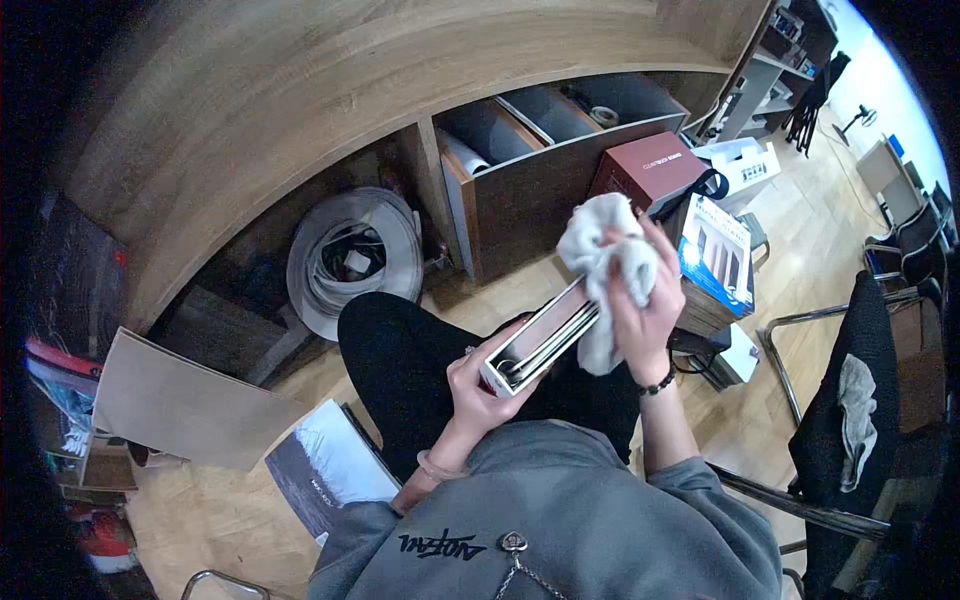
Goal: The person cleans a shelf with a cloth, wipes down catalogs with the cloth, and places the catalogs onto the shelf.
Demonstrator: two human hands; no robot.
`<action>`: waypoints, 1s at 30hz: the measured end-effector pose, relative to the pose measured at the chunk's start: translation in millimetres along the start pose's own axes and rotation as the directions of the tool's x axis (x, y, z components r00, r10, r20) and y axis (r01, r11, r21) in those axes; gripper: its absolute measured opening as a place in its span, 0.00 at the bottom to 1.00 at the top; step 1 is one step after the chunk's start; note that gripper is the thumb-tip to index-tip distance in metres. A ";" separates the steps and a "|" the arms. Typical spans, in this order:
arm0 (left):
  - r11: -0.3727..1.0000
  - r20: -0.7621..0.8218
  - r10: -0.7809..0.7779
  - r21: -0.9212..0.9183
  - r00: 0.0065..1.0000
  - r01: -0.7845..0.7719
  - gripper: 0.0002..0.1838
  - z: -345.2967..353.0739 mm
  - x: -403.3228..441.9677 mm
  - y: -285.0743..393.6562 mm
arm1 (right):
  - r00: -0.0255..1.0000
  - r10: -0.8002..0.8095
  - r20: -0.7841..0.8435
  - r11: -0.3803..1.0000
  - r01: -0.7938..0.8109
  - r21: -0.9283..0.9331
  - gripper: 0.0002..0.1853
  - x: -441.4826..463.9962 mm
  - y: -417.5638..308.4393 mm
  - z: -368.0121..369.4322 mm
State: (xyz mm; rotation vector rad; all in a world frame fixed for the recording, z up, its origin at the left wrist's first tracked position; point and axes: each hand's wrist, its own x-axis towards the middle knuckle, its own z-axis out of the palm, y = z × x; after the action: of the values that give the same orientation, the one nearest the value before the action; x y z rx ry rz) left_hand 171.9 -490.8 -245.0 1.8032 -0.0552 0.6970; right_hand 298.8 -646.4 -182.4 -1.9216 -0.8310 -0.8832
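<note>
Left hand (482, 386) clasps the white box (548, 322), right hand (645, 300) clutches bunched cloth (603, 240) at its far end; lopsided pressure there could twist the box loose

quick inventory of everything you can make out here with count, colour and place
narrow rectangular case: 1, white, centre
crumpled fabric cloth: 1, white, at case's upper end
wood-grain cabinet: 1, brown, top
divided open-topped unit: 1, grey-brown, beneath cabinet
round coil: 1, pale grey, left of unit
rectangular carton: 1, dark red, right of unit
illustrated box: 1, blue-white, nearer than carton
flat board: 1, tan, left
glossy printed item: 1, grey-white, lower left
nearest metal-framed chair: 1, black, right
limp fabric piece: 1, grey, on chair
edge clutter: too dim to count
left hand: 1, bare, gripping case
right hand: 1, bare, gripping cloth
sweatshirt: 1, grey, bottom
</note>
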 end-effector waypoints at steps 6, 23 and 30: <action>0.997 0.012 0.072 -0.009 0.997 -0.072 0.28 4.9 -3.3 -6.2 | 0.717 0.694 0.066 0.604 -0.629 0.490 0.08 -45.8 102.6 10.0; 0.994 -0.078 -0.001 -0.111 0.997 -0.007 0.26 -4.4 -6.6 -14.3 | 0.973 0.050 0.223 0.896 0.055 -0.440 0.25 10.9 -11.1 -4.2; 0.989 -0.144 -0.016 -0.149 0.989 -0.005 0.23 -19.4 -1.0 -1.0 | 0.780 0.493 0.386 0.676 -0.622 0.395 0.26 -122.1 70.6 58.0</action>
State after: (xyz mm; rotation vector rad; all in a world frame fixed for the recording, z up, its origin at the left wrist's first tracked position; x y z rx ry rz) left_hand 163.1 -473.5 -242.9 1.6052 -0.0053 0.7974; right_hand 306.0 -651.3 -334.7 -1.6644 -0.4755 -0.0193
